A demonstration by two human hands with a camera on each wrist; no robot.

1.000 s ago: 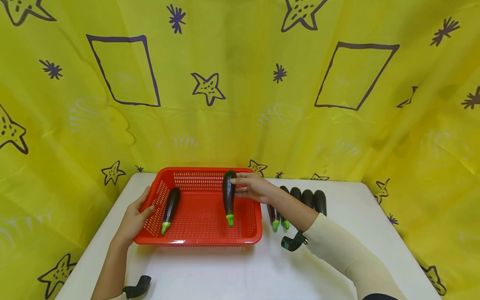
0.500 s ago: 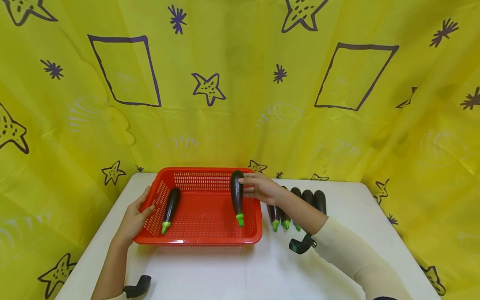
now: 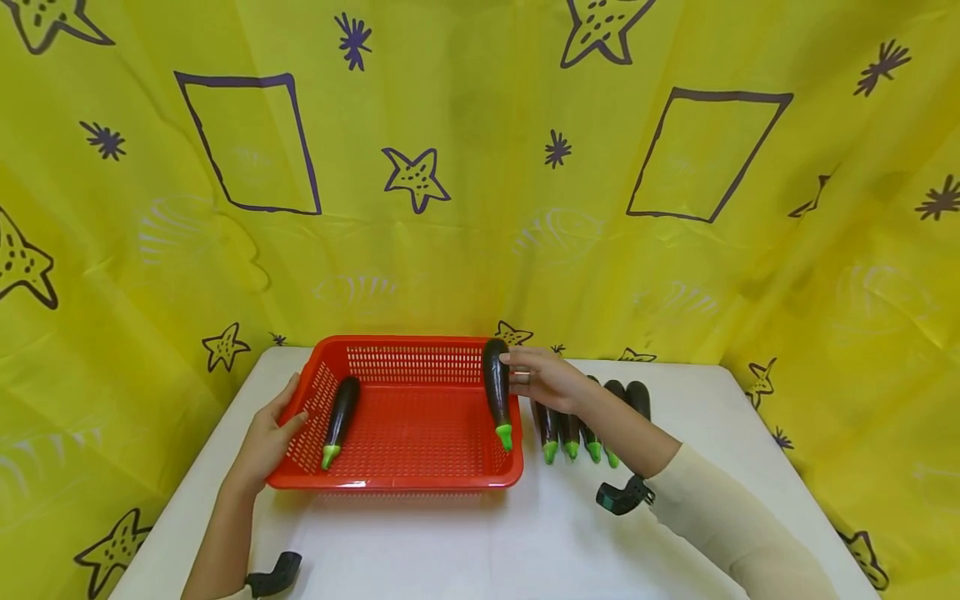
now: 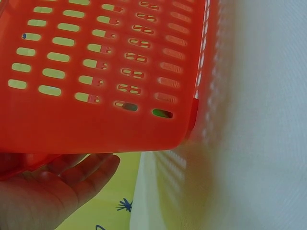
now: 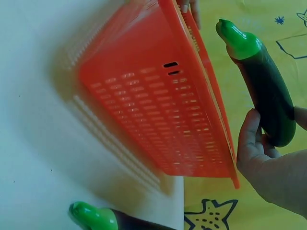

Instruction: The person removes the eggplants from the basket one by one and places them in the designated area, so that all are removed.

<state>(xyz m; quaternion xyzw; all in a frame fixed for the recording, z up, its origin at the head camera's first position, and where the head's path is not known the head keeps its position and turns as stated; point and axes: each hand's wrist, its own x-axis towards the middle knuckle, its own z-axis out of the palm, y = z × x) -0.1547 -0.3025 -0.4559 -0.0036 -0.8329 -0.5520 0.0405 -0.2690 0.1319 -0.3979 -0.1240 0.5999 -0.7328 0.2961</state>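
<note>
My right hand (image 3: 551, 379) pinches the thick end of a dark eggplant (image 3: 496, 383) between thumb and fingers. The eggplant hangs over the right side of a red plastic basket (image 3: 397, 482), its green stem pointing down toward me. In the right wrist view, this eggplant (image 5: 268, 91) shows raised beyond the basket rim. With my left hand (image 3: 266, 433) I hold the basket's left rim, thumb inside; in the left wrist view the fingers (image 4: 98, 179) reach under the rim. A second eggplant (image 3: 342, 417) lies inside the basket, along its left side.
Right of the basket, several more eggplants (image 3: 550, 429) lie in a row, partly hidden by my right forearm. Everything stands on a white table (image 3: 405, 550). A yellow curtain (image 3: 480, 250) with drawn starfish surrounds the table at the back and sides.
My right hand has moved rightward with the eggplant, from over the basket's right half to its right wall. The left hand and the basket have stayed in place.
</note>
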